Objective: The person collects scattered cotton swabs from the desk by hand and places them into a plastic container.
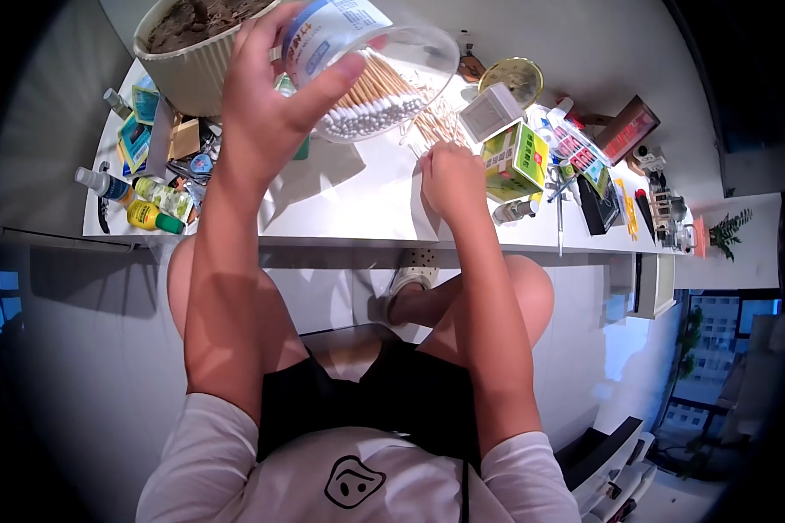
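A clear round tub (327, 39) with a blue and white label is gripped in my left hand (275, 96), raised above the white table and tilted so its open mouth faces right. Many cotton swabs (375, 100) with white tips lie inside it. More loose swabs (436, 120) are spread in a pile on the table, right of the tub. My right hand (453, 179) rests at the near edge of that pile, its fingers closed together; whatever they hold is hidden. Just right of this hand stands a green and yellow box (516, 161).
A large ribbed plant pot (187, 70) stands at the back left. Small bottles, including a yellow one (153, 217), lie at the left of the white table (340, 209). A white box (492, 112), a small clear bottle (516, 210) and a black box (598, 207) are on the right.
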The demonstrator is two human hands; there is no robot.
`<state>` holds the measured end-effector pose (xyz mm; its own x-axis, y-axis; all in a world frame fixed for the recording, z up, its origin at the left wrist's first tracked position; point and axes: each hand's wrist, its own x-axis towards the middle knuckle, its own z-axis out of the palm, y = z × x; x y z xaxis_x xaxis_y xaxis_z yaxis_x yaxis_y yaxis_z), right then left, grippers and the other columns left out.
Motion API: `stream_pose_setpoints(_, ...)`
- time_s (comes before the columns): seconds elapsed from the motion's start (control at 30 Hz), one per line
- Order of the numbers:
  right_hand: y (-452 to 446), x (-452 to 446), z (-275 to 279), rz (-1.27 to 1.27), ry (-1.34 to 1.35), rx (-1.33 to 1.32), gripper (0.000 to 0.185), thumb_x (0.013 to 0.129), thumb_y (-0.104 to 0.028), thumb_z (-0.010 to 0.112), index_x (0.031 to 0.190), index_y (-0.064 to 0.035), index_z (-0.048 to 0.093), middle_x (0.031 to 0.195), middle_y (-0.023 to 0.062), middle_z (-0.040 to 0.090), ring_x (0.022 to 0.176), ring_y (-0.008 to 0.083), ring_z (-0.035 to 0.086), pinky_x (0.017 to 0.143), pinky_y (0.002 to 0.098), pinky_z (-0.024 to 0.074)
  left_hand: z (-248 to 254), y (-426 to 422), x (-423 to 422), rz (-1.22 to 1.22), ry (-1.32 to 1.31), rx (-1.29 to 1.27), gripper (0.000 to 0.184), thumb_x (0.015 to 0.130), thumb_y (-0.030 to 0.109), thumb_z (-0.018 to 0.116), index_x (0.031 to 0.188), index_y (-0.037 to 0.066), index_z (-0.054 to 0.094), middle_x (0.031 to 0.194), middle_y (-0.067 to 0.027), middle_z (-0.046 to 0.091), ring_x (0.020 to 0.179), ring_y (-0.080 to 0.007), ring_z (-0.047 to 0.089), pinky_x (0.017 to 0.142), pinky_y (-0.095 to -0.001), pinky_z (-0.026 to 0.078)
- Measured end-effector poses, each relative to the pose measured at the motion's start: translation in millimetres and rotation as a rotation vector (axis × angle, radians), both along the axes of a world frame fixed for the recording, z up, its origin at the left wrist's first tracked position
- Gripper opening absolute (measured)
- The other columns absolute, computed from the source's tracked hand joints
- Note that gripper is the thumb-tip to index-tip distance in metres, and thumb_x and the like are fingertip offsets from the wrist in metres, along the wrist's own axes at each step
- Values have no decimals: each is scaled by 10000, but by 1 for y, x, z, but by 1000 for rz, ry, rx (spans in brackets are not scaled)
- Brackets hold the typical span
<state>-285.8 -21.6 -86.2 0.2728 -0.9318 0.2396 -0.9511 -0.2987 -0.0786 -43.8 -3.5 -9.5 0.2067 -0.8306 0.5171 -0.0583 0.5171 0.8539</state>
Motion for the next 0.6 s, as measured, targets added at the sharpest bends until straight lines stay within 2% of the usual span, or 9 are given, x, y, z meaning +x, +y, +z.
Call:
stream_pose_setpoints(0.07,1,7,11,20,-14,-59,185,836,-191,604,840,-6,611,846,147,659,747,317,626,666,450,452,0,0,-2,36,-12,-23,679,779,274,704,1288,-68,413,1186,-161,455,1106,-214,493,946,-316,423)
stream_pose_setpoints(0.13,6,17,46,6,-513,-203,135,815,-151,637,812,-18,614,756,109,652,674,262,617,608,385,452,2,0,-2,55,-33,-19,683,773,275,710,1287,-65,415,1185,-156,455,1108,-213,490,948,-317,422)
stream_pose_setpoints(0.17,14,23,66,12,-514,-204,135,815,-151,637,812,-18,614,756,109,652,674,262,617,608,385,452,4,1,-1,66,-52,-14,687,767,276,716,1286,-62,418,1184,-151,455,1111,-211,486,949,-318,421)
stream_pose_setpoints(0.23,34,34,99,56,-841,-345,91,781,-107,670,774,-31,620,674,70,625,608,196,577,570,321,438,4,1,0,82,-54,-26,686,765,279,718,1284,-60,423,1189,-146,451,1115,-210,483,952,-321,419)
stream_pose_setpoints(0.27,38,37,102,59,-839,-349,91,781,-107,670,774,-31,620,674,70,625,608,196,577,570,321,438,5,0,-1,94,-58,-38,685,763,282,720,1281,-58,427,1194,-141,448,1119,-209,479,954,-324,418)
stream_pose_setpoints(0.33,43,45,105,203,-883,-293,91,795,-90,677,814,-8,644,685,-2,622,623,73,518,601,218,418,12,5,-2,129,-146,-25,681,762,281,722,1280,-53,431,1197,-137,445,1121,-210,477,956,-327,417)
stream_pose_setpoints(0.4,36,59,111,196,-786,-345,100,784,-98,681,786,-4,649,680,27,629,615,91,536,612,211,425,14,7,-4,161,-242,-9,678,760,280,724,1278,-48,434,1199,-132,442,1124,-210,475,958,-331,416)
stream_pose_setpoints(0.5,14,80,110,218,-621,-514,123,801,-170,635,754,-58,649,664,58,620,575,218,539,629,364,405,13,7,-8,98,-263,-44,678,757,277,730,1279,-40,435,1192,-129,442,1116,-211,479,957,-333,418)
stream_pose_setpoints(0.6,18,80,110,213,-804,-477,133,820,-152,606,754,-52,662,660,62,629,570,216,545,630,348,410,10,5,-7,139,-233,-27,679,756,280,732,1279,-35,436,1187,-126,447,1115,-208,480,952,-330,420)
